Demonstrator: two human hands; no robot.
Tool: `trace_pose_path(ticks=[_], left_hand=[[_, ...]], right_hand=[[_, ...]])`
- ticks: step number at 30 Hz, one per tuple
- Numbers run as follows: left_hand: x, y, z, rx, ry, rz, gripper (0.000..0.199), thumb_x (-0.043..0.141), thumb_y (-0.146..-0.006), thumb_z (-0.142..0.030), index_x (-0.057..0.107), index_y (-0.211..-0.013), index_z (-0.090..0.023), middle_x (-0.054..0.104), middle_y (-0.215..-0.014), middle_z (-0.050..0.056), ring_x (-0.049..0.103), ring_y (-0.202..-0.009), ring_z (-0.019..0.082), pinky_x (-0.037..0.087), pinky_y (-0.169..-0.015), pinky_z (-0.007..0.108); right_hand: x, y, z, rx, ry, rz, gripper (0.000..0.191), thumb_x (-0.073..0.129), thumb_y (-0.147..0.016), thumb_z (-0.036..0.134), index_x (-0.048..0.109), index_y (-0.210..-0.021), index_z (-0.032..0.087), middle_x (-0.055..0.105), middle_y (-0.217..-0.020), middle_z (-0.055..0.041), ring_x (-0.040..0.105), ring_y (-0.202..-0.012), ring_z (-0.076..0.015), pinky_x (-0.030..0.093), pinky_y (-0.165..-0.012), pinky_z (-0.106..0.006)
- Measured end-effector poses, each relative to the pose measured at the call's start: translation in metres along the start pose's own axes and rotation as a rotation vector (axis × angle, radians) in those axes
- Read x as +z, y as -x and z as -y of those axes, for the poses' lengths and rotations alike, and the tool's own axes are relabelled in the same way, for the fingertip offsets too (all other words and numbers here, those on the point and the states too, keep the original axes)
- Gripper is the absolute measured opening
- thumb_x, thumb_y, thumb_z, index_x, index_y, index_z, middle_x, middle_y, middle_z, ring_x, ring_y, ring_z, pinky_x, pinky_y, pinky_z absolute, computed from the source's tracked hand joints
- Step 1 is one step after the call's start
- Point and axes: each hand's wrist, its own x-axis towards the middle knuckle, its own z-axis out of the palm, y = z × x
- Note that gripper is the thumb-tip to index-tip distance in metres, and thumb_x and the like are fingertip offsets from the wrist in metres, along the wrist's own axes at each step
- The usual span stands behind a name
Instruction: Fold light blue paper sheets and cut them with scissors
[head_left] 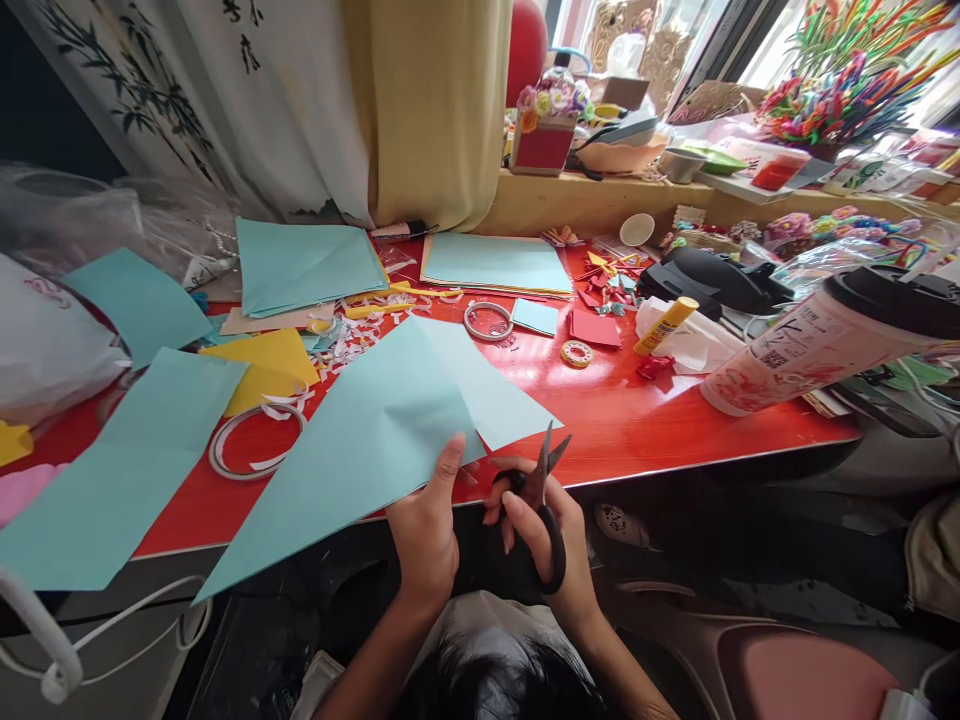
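My left hand (429,535) grips a large light-blue sheet of paper (360,430) by its near edge, thumb on top and the other fingers hidden beneath. The sheet is folded, with one paler flap (487,385) showing at its right. In my right hand (559,540) is a pair of black-handled scissors (537,485), fingers through the loops. Their blades point up and away from me, slightly parted, just right of the paper and not cutting it.
On the red table (637,420) lie tape rolls (255,440), blue paper stacks (307,265), yellow paper (264,370), paper scraps (360,335), a glue stick (666,325) and red squares (595,328). A large drink cup (806,345) stands tilted in view at the right.
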Motion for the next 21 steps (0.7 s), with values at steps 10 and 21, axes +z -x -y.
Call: trace_pose_path(ticks=[10,21], left_hand=[[0.002,0.009,0.003,-0.021,0.036,0.094,0.029,0.078,-0.065,-0.025,0.067,-0.091,-0.019,0.072,-0.090,0.001,0.068,-0.086,0.019,0.053,-0.086,0.032],[-0.005,0.010,0.006,-0.024,-0.070,0.235,0.025,0.076,-0.069,-0.028,0.069,-0.092,-0.020,0.072,-0.094,0.002,0.065,-0.098,0.020,0.044,-0.101,0.034]], right_hand=[[0.011,-0.009,0.001,0.016,-0.085,-0.241,0.018,0.064,-0.082,0.030,0.050,-0.081,0.019,0.049,-0.060,0.0068,0.048,-0.047,-0.0075,0.039,-0.050,-0.021],[0.014,-0.012,-0.001,0.012,-0.124,-0.248,0.015,0.066,-0.077,0.021,0.053,-0.084,0.020,0.055,-0.071,0.0054,0.051,-0.052,-0.0080,0.042,-0.052,-0.022]])
